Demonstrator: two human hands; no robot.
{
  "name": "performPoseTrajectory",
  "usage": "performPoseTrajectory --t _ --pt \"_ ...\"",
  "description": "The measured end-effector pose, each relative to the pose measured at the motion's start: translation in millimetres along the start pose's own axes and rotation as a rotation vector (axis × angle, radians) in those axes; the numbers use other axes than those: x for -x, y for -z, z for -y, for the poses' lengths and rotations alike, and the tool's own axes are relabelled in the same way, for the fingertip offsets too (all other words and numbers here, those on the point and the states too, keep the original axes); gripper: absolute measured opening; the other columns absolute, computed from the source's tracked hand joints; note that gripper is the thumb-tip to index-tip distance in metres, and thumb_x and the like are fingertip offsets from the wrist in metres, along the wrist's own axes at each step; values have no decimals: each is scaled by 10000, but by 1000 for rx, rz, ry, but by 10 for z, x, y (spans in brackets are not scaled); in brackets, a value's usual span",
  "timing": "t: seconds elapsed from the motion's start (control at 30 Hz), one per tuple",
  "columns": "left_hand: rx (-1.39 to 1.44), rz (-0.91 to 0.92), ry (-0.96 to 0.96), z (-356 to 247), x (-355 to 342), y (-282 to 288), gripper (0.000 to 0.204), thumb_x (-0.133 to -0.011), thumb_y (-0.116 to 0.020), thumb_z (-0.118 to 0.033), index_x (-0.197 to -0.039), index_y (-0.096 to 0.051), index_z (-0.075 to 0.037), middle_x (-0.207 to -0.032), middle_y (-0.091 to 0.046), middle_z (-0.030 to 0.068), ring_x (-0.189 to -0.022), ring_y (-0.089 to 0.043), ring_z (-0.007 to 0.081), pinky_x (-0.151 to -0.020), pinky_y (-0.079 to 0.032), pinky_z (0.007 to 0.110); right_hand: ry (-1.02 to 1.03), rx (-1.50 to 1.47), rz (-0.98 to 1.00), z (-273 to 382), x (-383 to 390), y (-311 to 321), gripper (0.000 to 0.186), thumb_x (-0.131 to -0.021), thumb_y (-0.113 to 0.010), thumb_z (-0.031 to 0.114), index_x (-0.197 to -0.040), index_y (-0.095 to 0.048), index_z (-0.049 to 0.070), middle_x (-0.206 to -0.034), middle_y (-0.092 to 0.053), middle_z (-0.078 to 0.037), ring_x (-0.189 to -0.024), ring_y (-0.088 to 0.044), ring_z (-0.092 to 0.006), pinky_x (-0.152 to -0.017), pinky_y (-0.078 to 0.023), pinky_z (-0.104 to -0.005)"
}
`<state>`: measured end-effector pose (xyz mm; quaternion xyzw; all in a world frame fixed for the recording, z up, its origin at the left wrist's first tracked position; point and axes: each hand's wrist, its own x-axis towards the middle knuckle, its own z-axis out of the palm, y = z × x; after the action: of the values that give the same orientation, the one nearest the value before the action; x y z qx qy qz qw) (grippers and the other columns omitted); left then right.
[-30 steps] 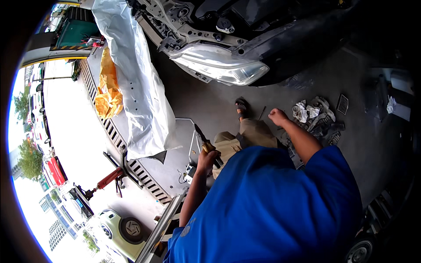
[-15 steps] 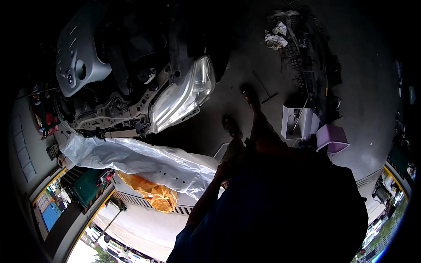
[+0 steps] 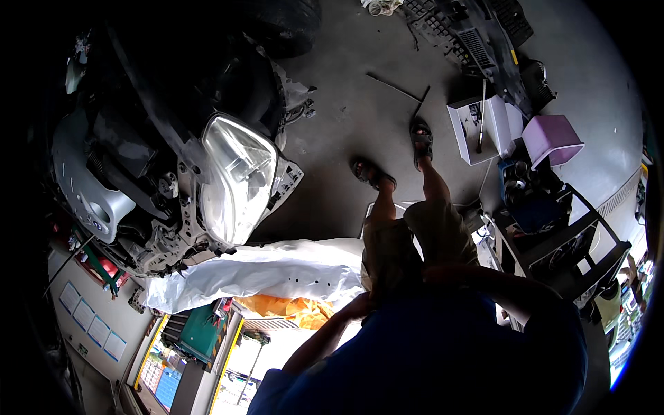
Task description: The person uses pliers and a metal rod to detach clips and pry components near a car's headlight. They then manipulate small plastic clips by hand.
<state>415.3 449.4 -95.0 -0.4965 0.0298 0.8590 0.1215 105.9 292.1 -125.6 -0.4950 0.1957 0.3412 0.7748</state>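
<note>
My left hand [image 3: 360, 305] rests against the left side of my shorts [image 3: 387, 256], close to the end of a long piece in white plastic wrap [image 3: 263, 270]. Dark shadow hides its fingers. In front of my waist, my right hand [image 3: 443, 275] lies at the top of the shorts, also too dark to make out any fingers or a held thing. Ahead to the left, a clear headlight [image 3: 238, 180] sits in the exposed front end of a car, beside a silver-grey engine cover [image 3: 83, 180].
A long-handled tool [image 3: 482, 114] stands in a white box [image 3: 508, 114] beside a purple bin [image 3: 553, 140]. A black trolley [image 3: 602, 242] is at my right. A T-shaped bar [image 3: 394, 86] lies on the floor ahead. Orange wrapping [image 3: 297, 311] shows behind the white plastic.
My view has swung, so the car sits further left and the black trolley has come into sight at the right. My right hand and both shorts legs now show more clearly.
</note>
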Motion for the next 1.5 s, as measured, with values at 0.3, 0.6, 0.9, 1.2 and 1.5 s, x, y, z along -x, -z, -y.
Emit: performPoseTrajectory --t 0.3,0.6,0.9,1.2,1.5 --pt "462 -294 -465 -1489 -1744 1248 154 -948 -593 -129 -1047 -607 -13 -909 -676 78 -869 -663 170 -806 -528 331 40 368 -348 -88 -1499 2517 361 -873 -651 296 -1063 -581 -3 -971 -667 -195 -952 -662 -353 -809 -534 -455" --pt "519 -577 -1114 -2637 -3067 2235 570 -1045 -360 -463 -1407 -375 -23 -1276 -540 106 -1146 -541 187 -995 -432 336 517 239 -412 -269 -2476 3514 881 -743 -785 264 -1417 -282 0 -1206 -539 -274 -1083 -596 -422 -926 -509 -449" --pt "374 -916 -1210 -2800 -2693 2582 645 -1021 -486 -432 -1481 -293 -23 -1326 -489 111 -1214 -480 205 -1039 -384 343 603 189 -326 10 -3187 3788 757 -754 -649 148 -1361 -242 -51 -1117 -543 -317 -1026 -597 -455 -857 -516 -498" --pt "-1100 -2390 -821 -2720 -650 2018 382 -968 -550 -229 -1208 -552 68 -1224 -573 180 -1152 -562 310 -979 -455 396 595 5 -312 41 -3219 3772 642 -821 -605 145 -1368 -325 -43 -1114 -599 -289 -1075 -598 -435 -943 -485 -459" --pt "-1881 -2594 -820 -3524 657 2174 481 -1044 -367 -367 -1349 -414 1 -1323 -511 184 -1281 -492 359 -1082 -418 507 812 394 -456 144 -3047 3777 573 -835 -648 210 -1315 -463 -42 -964 -620 -244 -800 -662 -349 -701 -548 -451"
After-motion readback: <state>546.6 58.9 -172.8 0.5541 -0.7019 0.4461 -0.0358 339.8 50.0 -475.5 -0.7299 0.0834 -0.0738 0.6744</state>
